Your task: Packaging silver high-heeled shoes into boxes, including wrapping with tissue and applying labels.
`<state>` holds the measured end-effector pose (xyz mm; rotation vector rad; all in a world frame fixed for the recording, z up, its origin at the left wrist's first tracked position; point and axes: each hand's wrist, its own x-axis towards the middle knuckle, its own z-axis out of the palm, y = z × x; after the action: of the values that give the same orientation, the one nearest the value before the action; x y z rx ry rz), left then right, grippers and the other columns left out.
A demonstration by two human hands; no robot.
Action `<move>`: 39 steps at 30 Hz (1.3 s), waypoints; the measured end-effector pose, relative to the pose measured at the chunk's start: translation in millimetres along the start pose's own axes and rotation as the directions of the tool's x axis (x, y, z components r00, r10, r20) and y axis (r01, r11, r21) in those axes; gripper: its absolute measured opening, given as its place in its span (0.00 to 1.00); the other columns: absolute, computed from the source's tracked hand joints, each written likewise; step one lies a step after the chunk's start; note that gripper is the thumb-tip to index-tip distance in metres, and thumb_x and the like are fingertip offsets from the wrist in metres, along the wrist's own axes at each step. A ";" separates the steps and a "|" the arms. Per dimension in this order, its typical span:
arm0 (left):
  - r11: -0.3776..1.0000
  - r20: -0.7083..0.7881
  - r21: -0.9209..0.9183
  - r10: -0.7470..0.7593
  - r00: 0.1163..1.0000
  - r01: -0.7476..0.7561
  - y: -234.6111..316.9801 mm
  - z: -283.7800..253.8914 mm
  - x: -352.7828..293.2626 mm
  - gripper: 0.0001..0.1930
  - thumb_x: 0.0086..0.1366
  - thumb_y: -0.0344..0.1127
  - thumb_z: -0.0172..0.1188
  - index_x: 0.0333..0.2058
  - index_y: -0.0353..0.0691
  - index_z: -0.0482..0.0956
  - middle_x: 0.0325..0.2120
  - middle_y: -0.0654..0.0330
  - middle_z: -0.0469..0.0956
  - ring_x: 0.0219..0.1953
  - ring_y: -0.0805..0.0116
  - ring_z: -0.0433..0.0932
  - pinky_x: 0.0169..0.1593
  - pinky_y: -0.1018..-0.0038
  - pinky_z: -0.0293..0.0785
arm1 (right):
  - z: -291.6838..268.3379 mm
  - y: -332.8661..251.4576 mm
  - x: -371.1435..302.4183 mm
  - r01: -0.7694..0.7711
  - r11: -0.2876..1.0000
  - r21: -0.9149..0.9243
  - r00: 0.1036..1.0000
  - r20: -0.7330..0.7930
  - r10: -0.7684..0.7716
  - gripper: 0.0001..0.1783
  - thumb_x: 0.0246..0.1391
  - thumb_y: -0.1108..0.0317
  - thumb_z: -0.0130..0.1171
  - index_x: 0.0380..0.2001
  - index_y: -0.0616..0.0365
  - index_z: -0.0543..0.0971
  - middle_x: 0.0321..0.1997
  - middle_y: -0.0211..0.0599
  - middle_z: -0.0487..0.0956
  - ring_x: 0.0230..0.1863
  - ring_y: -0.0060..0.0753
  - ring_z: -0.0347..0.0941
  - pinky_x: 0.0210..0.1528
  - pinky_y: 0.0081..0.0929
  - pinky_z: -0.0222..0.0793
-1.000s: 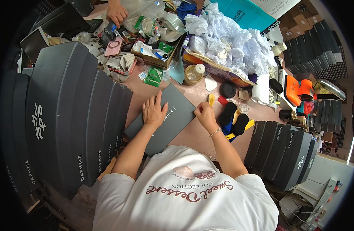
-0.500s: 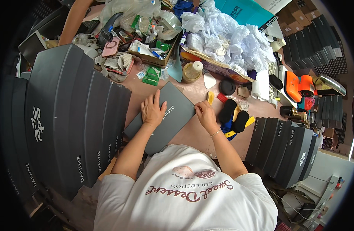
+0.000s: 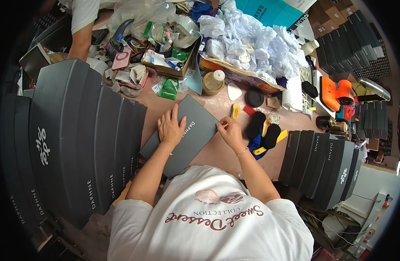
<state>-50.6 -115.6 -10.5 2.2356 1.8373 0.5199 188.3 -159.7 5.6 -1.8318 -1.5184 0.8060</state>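
A dark grey shoebox (image 3: 192, 141) with pale lettering lies at a slant on the table in front of me. My left hand (image 3: 171, 127) rests on the box top with its fingers stretched and the thumb apart. My right hand (image 3: 230, 130) has thumb and fingers pinched together at the box's right corner. Close beyond it are black-headed brushes (image 3: 255, 125) with yellow parts, a blue cloth (image 3: 255, 143) and a small yellow-handled brush (image 3: 235, 110).
Stacked grey shoeboxes (image 3: 89, 143) rise on my left, with a smaller stack (image 3: 319, 167) on my right. At the back lie crumpled white tissue paper (image 3: 269, 48), a cluttered carton (image 3: 169, 71) and a capped jar (image 3: 214, 82). Another person's arm (image 3: 81, 41) reaches in at top left.
The other person's arm has shifted, and a white sleeve now shows at the top left. My hands keep nearly the same places on the shoebox. The whole view has shifted slightly.
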 end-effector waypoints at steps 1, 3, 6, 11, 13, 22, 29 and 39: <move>1.000 0.015 -0.006 -0.004 1.000 0.004 0.8 -1.2 -0.4 0.31 0.61 0.47 0.55 0.60 0.43 0.62 0.46 0.52 0.71 0.46 0.52 0.70 0.50 0.59 0.63 | 2.3 0.1 1.5 0.001 0.999 -0.034 1.000 -0.011 -0.001 0.09 0.45 0.69 0.61 0.27 0.65 0.75 0.28 0.47 0.76 0.25 0.42 0.73 0.30 0.33 0.69; 1.000 0.032 -0.016 -0.012 0.999 0.013 2.0 -2.8 -0.4 0.31 0.61 0.46 0.55 0.61 0.42 0.61 0.46 0.52 0.71 0.47 0.52 0.69 0.50 0.58 0.62 | 6.5 1.2 3.6 0.005 0.994 -0.106 1.000 -0.019 -0.007 0.08 0.44 0.71 0.59 0.25 0.65 0.75 0.25 0.47 0.75 0.24 0.41 0.73 0.30 0.33 0.69; 1.000 0.035 -0.029 -0.009 0.999 0.010 2.5 -4.4 2.9 0.31 0.61 0.46 0.55 0.60 0.42 0.61 0.46 0.52 0.71 0.47 0.52 0.70 0.50 0.58 0.62 | 9.7 10.5 10.9 -0.147 0.988 0.052 0.989 0.024 0.146 0.07 0.43 0.71 0.57 0.24 0.65 0.74 0.22 0.45 0.75 0.24 0.37 0.74 0.30 0.30 0.70; 1.000 0.004 -0.007 -0.007 1.000 0.007 1.4 -0.6 -3.1 0.31 0.60 0.48 0.56 0.60 0.44 0.63 0.45 0.52 0.72 0.45 0.54 0.71 0.49 0.60 0.64 | -0.4 17.4 4.2 -0.271 0.914 0.301 0.960 0.152 0.235 0.08 0.42 0.70 0.58 0.23 0.66 0.74 0.21 0.43 0.75 0.24 0.34 0.75 0.30 0.29 0.70; 1.000 -0.003 -0.007 0.000 1.000 0.000 -0.3 0.1 1.0 0.31 0.60 0.48 0.56 0.60 0.44 0.62 0.45 0.52 0.72 0.45 0.54 0.70 0.49 0.60 0.63 | 3.9 26.3 2.0 -0.202 0.935 0.290 0.978 0.109 0.177 0.07 0.42 0.71 0.58 0.24 0.66 0.74 0.21 0.42 0.76 0.23 0.33 0.75 0.29 0.28 0.70; 1.000 0.015 0.002 -0.015 1.000 0.015 0.5 0.4 -1.3 0.31 0.60 0.48 0.56 0.60 0.44 0.62 0.45 0.52 0.72 0.45 0.54 0.70 0.50 0.60 0.63 | 2.3 21.3 6.0 -0.244 0.945 0.219 0.966 0.138 0.217 0.06 0.43 0.73 0.58 0.26 0.65 0.75 0.26 0.45 0.78 0.28 0.30 0.76 0.30 0.26 0.70; 1.000 0.022 -0.004 -0.014 1.000 0.014 1.5 -3.9 1.0 0.30 0.61 0.47 0.55 0.60 0.43 0.62 0.46 0.52 0.71 0.47 0.52 0.70 0.50 0.58 0.63 | 8.0 16.2 0.9 -0.130 0.984 0.125 0.992 0.016 0.129 0.08 0.41 0.73 0.59 0.27 0.65 0.76 0.26 0.44 0.78 0.28 0.32 0.76 0.32 0.26 0.71; 1.000 0.012 0.006 -0.010 1.000 0.010 1.9 -0.8 0.8 0.31 0.60 0.48 0.55 0.60 0.44 0.62 0.46 0.52 0.72 0.46 0.53 0.70 0.50 0.59 0.63 | 6.5 32.4 -4.7 -0.189 0.897 0.399 0.982 0.059 0.181 0.09 0.41 0.71 0.60 0.27 0.66 0.76 0.24 0.42 0.76 0.26 0.34 0.74 0.32 0.27 0.71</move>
<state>-49.0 -115.2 -9.0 2.2276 1.8461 0.4991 202.2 -168.6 -23.4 -1.6708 -1.0935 1.1377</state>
